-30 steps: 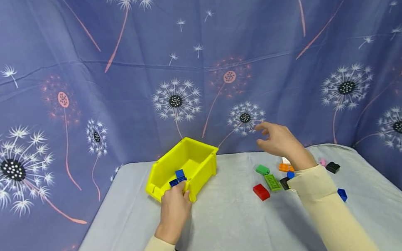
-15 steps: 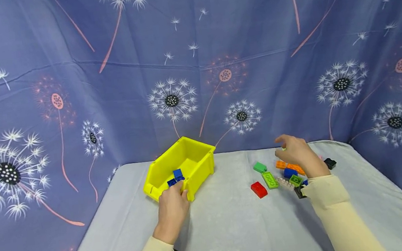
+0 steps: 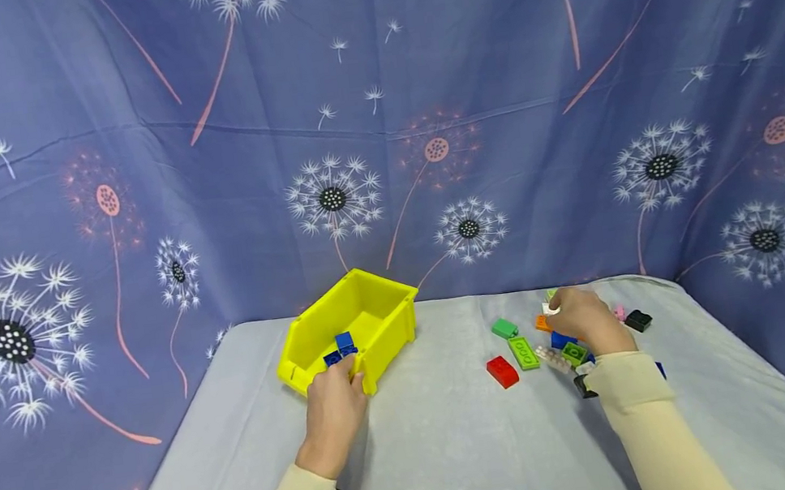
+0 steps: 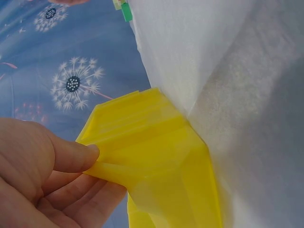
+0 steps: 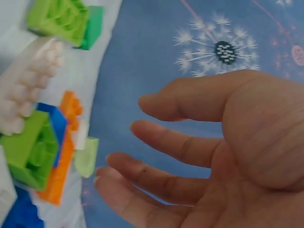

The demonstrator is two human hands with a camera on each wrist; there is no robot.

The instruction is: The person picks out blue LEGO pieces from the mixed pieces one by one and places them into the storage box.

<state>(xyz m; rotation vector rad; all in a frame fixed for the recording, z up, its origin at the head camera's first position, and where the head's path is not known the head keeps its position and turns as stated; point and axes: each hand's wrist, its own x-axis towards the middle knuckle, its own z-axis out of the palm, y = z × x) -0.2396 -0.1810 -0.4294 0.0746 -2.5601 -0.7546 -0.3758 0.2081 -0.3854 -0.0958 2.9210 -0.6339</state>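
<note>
My left hand (image 3: 336, 415) grips the near rim of a yellow bin (image 3: 394, 347), thumb on one face and fingers on the other in the left wrist view. Inside the bin lie several blue toy bricks (image 3: 344, 342). My right hand (image 3: 588, 321) hovers over the far side of a brick pile, its fingers apart and holding nothing in the right wrist view. Near its fingertips are an orange brick (image 5: 58, 173), a pale green piece (image 5: 87, 157) and a green brick (image 5: 29, 151). A blue brick (image 3: 561, 339) lies partly under the hand in the head view.
Left of the pile lie a red brick (image 3: 502, 372), a lime brick (image 3: 523, 353) and a green brick (image 3: 504, 328). A whitish brick (image 3: 553, 358) lies beside them. Black bricks (image 3: 639, 320) sit at the right. A patterned cloth (image 3: 239, 133) hangs behind the white-covered table (image 3: 447, 451).
My right hand has moved right and down from above the table's back edge to the brick pile. The left hand keeps its grip on the bin. The head view has shifted slightly.
</note>
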